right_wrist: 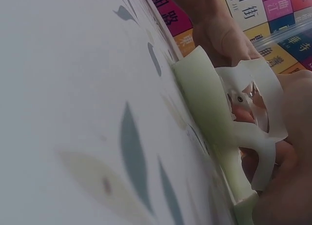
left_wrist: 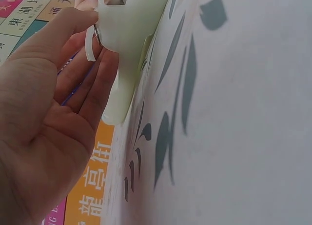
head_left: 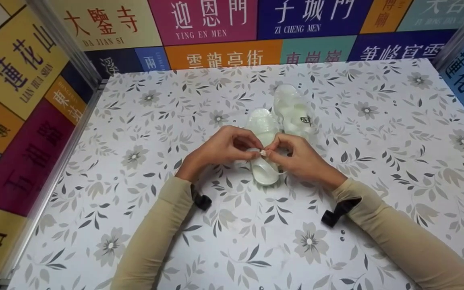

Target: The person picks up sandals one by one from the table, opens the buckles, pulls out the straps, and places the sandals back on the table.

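A pale, translucent greenish sandal [head_left: 266,177] stands on the table with its heel end toward me. Over it, my left hand [head_left: 226,147] and right hand [head_left: 302,159] meet at a small, light buckle [head_left: 263,153] on the ankle strap. The left thumb and fingers pinch the strap [left_wrist: 89,45], whose loose end hangs down in the left wrist view. From the other side, my right thumb and forefinger pinch the strap by the buckle. In the right wrist view, the sandal's sole [right_wrist: 202,88] rests on the table. Fingertips partly hide the buckle.
A matching sandal [head_left: 290,104] with a small dark label lies just beyond, to the right. White floral paper covers the table [head_left: 232,245]. Panels with coloured signs [head_left: 212,20] rise along the back and both sides.
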The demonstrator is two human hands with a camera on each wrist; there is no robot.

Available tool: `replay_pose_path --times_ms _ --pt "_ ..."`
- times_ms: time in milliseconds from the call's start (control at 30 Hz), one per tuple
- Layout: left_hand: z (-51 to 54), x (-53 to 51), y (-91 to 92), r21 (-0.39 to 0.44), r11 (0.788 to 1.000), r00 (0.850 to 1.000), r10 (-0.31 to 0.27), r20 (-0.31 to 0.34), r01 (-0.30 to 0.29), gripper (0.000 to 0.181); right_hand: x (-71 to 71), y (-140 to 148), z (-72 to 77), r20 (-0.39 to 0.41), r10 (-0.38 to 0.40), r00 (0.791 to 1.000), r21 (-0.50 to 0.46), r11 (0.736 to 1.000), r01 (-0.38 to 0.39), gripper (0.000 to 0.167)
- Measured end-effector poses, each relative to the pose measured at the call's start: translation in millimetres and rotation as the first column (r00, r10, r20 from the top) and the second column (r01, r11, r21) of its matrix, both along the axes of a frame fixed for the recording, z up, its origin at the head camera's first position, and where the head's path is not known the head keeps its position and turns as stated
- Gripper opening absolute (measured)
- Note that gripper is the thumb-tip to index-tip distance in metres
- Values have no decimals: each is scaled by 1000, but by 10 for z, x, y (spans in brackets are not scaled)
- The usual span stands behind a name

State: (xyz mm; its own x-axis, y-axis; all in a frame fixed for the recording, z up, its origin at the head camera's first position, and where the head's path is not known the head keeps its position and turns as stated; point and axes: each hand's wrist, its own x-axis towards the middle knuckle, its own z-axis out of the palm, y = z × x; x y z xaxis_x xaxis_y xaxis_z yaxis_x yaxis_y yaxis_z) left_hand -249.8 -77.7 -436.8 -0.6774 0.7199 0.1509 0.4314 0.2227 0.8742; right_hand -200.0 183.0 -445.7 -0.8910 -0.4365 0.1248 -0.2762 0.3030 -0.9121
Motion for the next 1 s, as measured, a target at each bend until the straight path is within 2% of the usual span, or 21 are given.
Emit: replay_pose_path --times_ms 200,500,833,1000 --pt "4 13 -15 16 1000 1000 4 14 -4 15 -8 -22 8 -1 -3 1000 48 999 4 19" --pt "6 24 -1 28 999 999 -23 37 22 17 -10 -16 -4 -22 18 1000 68 998 -16 7" --pt "7 16 14 16 1000 1000 -25 6 25 15 -11 -13 -1 -71 12 997 54 999 -8 8" --pt "11 17 18 15 999 999 -30 11 30 15 -16 -10 -3 -73 18 997 52 999 -15 9"
